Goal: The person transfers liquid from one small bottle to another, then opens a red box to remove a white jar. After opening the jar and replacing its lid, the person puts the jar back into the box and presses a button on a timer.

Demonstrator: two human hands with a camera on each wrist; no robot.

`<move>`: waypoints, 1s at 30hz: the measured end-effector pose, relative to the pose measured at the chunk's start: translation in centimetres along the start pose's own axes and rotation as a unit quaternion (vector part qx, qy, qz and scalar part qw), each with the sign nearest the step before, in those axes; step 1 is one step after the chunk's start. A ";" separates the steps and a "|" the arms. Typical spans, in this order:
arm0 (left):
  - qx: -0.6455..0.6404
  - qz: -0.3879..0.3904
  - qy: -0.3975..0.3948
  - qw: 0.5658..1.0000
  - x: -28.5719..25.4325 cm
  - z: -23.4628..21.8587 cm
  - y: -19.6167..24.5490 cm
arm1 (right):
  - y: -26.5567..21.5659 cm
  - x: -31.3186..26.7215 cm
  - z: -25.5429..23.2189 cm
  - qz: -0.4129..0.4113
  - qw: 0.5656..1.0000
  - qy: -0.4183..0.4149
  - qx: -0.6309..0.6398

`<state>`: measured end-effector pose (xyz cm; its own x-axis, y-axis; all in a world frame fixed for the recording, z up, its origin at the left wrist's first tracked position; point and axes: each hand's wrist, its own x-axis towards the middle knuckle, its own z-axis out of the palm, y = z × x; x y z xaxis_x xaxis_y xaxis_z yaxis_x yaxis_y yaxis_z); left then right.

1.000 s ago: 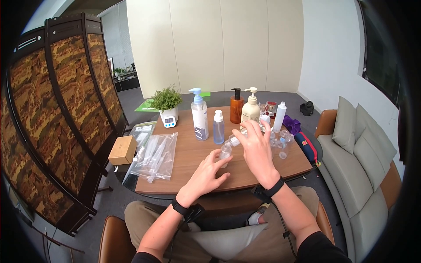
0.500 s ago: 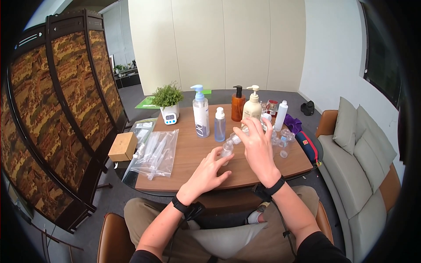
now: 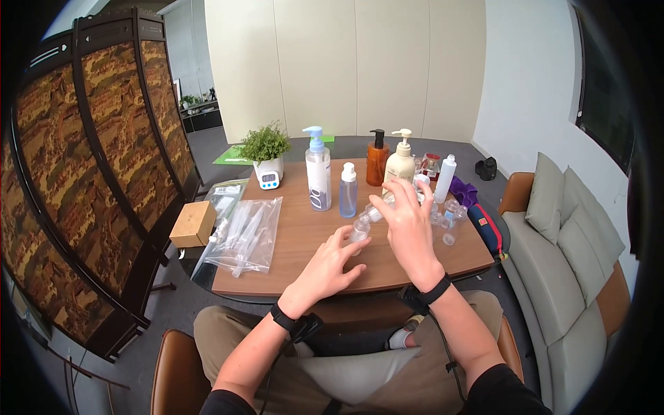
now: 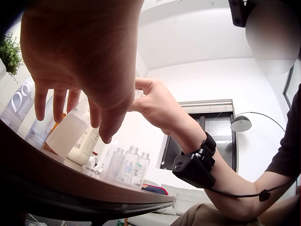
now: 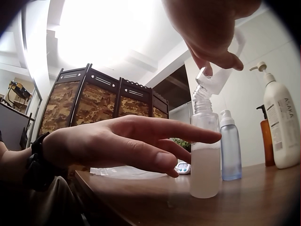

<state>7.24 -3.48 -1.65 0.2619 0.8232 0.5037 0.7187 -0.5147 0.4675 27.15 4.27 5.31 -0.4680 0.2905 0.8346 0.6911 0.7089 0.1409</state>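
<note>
My right hand [image 3: 408, 235] grips a small clear bottle [image 5: 217, 81], tilted with its neck down at the mouth of a second bottle. That second clear bottle [image 5: 205, 176] stands upright on the table, with cloudy whitish liquid filling over half of it. Beside it is my left hand [image 3: 321, 270], fingers stretched out; in the right wrist view the index finger overlaps the standing bottle just above the liquid level. A blue bottle [image 3: 348, 197] with a white cap stands just behind. In the left wrist view, the left hand's fingers hang loosely apart near the standing bottle.
Tall pump bottles in blue-white [image 3: 319, 173], amber [image 3: 377, 162] and cream [image 3: 401, 164] stand farther back. Several small clear bottles [image 4: 131, 167] cluster on the right. Left are a plastic bag [image 3: 249, 238], a cardboard box [image 3: 193, 225], a timer [image 3: 269, 180] and a potted plant [image 3: 265, 146].
Both hands and the two bottles keep nearly the same places. The head view has tipped slightly, so the table's things appear a little higher in it.
</note>
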 end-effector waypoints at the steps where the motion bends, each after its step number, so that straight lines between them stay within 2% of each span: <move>1: 0.002 -0.001 -0.001 1.000 0.0 0.0 0.0 | 0.0 0.0 0.0 0.001 1.000 0.000 0.000; 17: 0.009 0.023 0.024 0.999 -0.1 0.2 -0.2 | 0.0 -0.2 0.3 0.012 1.000 0.001 0.003; 30: 0.011 -0.025 -0.024 0.999 0.7 -1.5 0.5 | 0.0 -0.1 0.5 0.035 0.999 -0.009 0.030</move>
<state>6.83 -3.53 0.03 0.2554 0.8586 0.4444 0.7451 -0.4677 0.4754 26.95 4.59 5.00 -0.4302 0.3519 0.8313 0.6890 0.7230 0.0505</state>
